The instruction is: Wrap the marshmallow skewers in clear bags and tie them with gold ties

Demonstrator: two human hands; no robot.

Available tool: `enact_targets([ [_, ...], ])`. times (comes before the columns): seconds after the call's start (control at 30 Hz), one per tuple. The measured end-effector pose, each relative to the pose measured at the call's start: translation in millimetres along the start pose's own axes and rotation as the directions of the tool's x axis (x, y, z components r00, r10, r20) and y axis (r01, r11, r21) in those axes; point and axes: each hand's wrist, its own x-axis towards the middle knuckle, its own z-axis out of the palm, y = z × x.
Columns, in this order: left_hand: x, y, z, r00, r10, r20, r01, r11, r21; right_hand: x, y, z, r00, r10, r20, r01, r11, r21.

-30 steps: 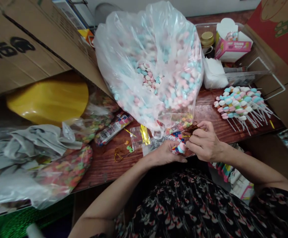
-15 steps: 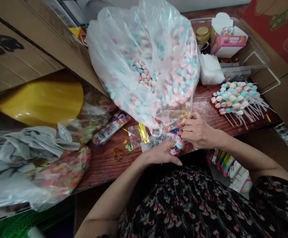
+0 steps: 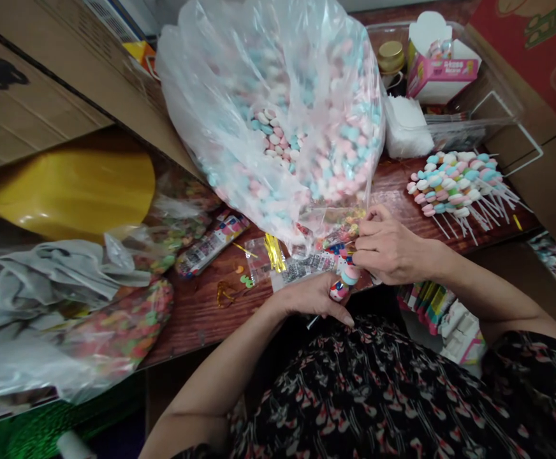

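As we appear to be wrapping sweets, our left hand (image 3: 309, 296) closes around a pink-and-blue marshmallow lollipop (image 3: 349, 275), while our right hand (image 3: 393, 248) pinches something hidden; fastening seems the next need.

Candy stick (image 3: 343, 284) in lt hand (image 3: 307, 296): pink, white & pale-blue bands. Clear plastic bag (image 3: 278, 115) packed w/ pink, pale-blue & white candies; same colours on sticks (image 3: 454, 182) laid out rt, white stems. Gold twist ties (image 3: 275, 252) nr bag. Table (image 3: 201, 319) reddish-brown, wood grain. Dress (image 3: 354, 395) black w/ pink & white floral print. Box (image 3: 443, 80) pink & white. Carton (image 3: 526, 51) red. Plastic tub (image 3: 67, 191) yellow.
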Motion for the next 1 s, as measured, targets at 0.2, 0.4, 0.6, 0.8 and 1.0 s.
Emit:
enact_targets([
  [0.2, 3.5, -3.6, 2.7, 0.999, 0.002, -0.044, -0.009, 0.985, -0.17, -0.7, -4.1, 5.6, 1.0, -0.017, -0.009, 0.017, 0.999, -0.032],
  [0.4, 4.1, 0.4, 5.3, 0.992, -0.061, -0.106, 0.024, 0.947, -0.322, -6.6, -13.0, 25.0, 0.998, 0.004, -0.06, -0.007, 0.999, -0.05],
  [0.6, 3.0, 2.1, 8.2, 0.986, -0.086, -0.14, 0.036, 0.944, -0.327, -14.7, -8.4, 29.5, 0.997, 0.065, -0.029, -0.064, 0.997, 0.034],
  [0.8, 6.0, -7.7, 14.6, 0.947, -0.021, -0.321, -0.111, 0.915, -0.387, -18.2, -10.7, 27.3, 0.982, 0.187, -0.031, -0.186, 0.982, 0.015],
  [1.0, 4.3, -11.4, 21.5, 0.838, 0.04, -0.544, -0.275, 0.892, -0.359, -20.4, -11.0, 30.1, 0.938, 0.342, -0.054, -0.333, 0.934, 0.129],
])
